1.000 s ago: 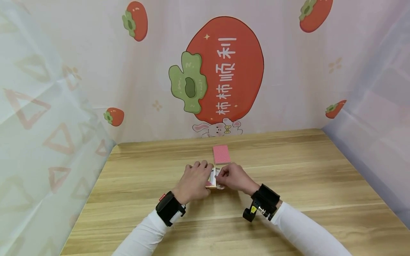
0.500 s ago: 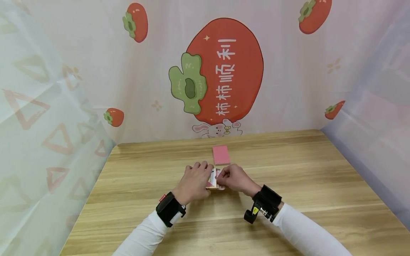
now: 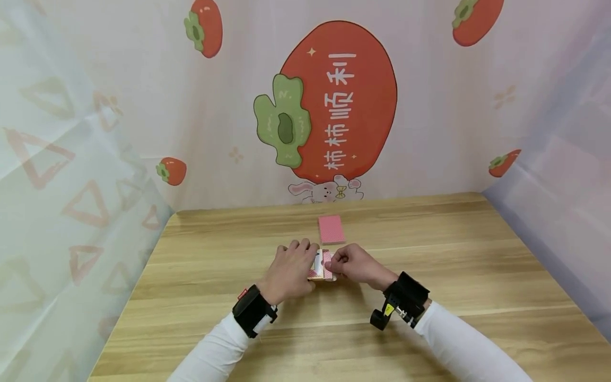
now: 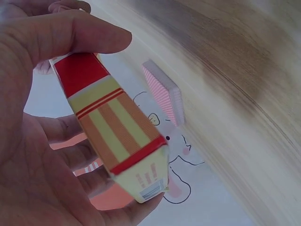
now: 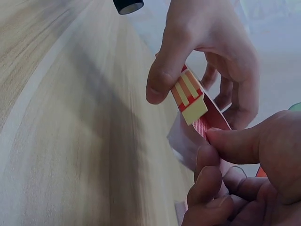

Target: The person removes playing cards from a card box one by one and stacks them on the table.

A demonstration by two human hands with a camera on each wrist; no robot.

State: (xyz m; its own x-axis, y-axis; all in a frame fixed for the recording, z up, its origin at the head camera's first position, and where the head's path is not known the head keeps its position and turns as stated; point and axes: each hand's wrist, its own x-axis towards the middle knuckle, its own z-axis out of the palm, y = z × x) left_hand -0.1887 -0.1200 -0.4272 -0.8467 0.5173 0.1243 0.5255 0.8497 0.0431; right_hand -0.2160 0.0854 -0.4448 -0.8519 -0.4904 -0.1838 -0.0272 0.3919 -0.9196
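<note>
My left hand (image 3: 288,269) grips a playing-card box (image 4: 117,125), thumb on one side and fingers on the other. Red, yellow and orange stripes cover the narrow side of the box in the left wrist view. From its open right end protrude red-patterned playing cards (image 3: 327,257). Thumb and fingers of my right hand (image 3: 359,265) pinch the protruding end of these cards. A pale flap (image 5: 183,143) hangs at the opening in the right wrist view. Most of the box is covered by my left hand in the head view.
Just beyond my hands, a second red-patterned deck of cards (image 3: 331,229) lies on the wooden table (image 3: 453,254). A printed cloth backdrop (image 3: 429,132) rises at the table's far edge, with cloth on both sides.
My right hand has shifted slightly right, and more of the red-patterned cards shows out of the box. My left hand and the second deck stay put.
</note>
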